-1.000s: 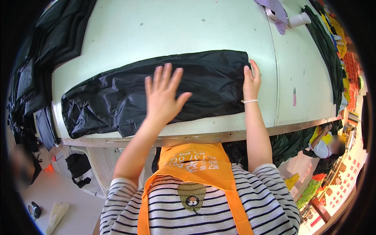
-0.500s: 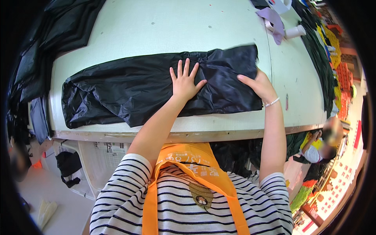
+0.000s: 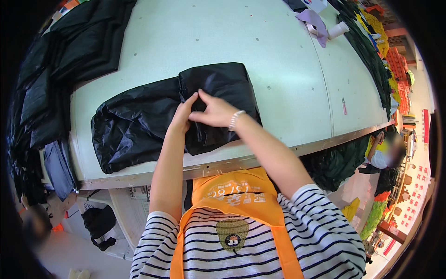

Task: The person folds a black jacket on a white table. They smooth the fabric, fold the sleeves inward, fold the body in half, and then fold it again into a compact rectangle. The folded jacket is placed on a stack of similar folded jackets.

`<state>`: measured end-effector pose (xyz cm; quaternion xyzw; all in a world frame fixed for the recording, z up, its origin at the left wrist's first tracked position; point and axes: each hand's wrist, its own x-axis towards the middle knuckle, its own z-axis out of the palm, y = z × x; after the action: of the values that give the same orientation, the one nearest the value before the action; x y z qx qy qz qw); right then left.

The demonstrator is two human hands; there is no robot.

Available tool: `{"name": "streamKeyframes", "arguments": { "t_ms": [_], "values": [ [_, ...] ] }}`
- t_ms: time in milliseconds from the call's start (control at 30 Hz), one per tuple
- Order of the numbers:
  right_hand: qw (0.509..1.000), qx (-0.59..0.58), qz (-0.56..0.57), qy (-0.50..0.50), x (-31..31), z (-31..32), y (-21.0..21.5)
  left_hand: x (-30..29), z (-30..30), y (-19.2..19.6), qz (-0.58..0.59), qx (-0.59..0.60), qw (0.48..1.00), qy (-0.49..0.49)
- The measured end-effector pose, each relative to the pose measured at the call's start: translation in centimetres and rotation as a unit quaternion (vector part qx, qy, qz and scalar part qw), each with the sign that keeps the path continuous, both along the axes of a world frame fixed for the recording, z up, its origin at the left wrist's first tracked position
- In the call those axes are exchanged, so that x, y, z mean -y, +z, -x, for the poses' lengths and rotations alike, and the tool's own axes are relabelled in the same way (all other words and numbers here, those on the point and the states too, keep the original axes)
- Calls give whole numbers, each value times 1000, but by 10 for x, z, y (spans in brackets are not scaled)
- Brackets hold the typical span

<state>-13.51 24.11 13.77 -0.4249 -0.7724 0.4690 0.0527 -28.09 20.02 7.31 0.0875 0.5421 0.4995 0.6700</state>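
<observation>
A shiny black piece of clothing (image 3: pixel 132 123) lies across the pale worktable in front of me. I cannot tell its exact kind. Its right end is doubled back to the left as a folded flap (image 3: pixel 220 79). My left hand (image 3: pixel 183 113) stands edge-on at the flap's left edge, fingers stretched out. Over the flap, my right hand (image 3: pixel 214 110) reaches left, with thumb and fingers spread apart and fingertips close to those of the left hand. A light bracelet (image 3: pixel 235 120) circles the right wrist. The hands hide part of the fold's edge.
Stacked black folded pieces (image 3: pixel 88 46) lie at the table's far left. A purple cloth (image 3: pixel 314 25) and a white cylinder (image 3: pixel 338 30) sit at the far right. Dark fabric (image 3: pixel 367 60) lines the right edge. A co-worker (image 3: pixel 383 151) is beyond, lower right.
The garment's right end has been folded over to the left. My right hand has moved left from that end to beside my left hand, which has turned edge-on.
</observation>
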Motion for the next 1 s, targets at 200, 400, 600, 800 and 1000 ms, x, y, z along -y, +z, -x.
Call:
{"name": "streamKeyframes", "arguments": {
  "t_ms": [200, 400, 600, 800, 1000],
  "values": [
    [924, 3, -347, -162, -27, -84, -41, -11, 1, -18, 75, 137, 988, 14],
    [890, 241, -371, -112, -21, -83, -84, -14, -8, -31, 106, 80, 991, 26],
    [952, 135, -257, -99, -64, -74, -31, -12, 1, -37, 126, 62, 989, 43],
    [895, 173, -409, -29, -82, -64, -86, -14, -4, -11, 66, -116, 989, 58],
    [896, 196, -397, -27, -82, -64, -93, 13, -27, 64, -139, -745, 635, -152]
  ]
}}
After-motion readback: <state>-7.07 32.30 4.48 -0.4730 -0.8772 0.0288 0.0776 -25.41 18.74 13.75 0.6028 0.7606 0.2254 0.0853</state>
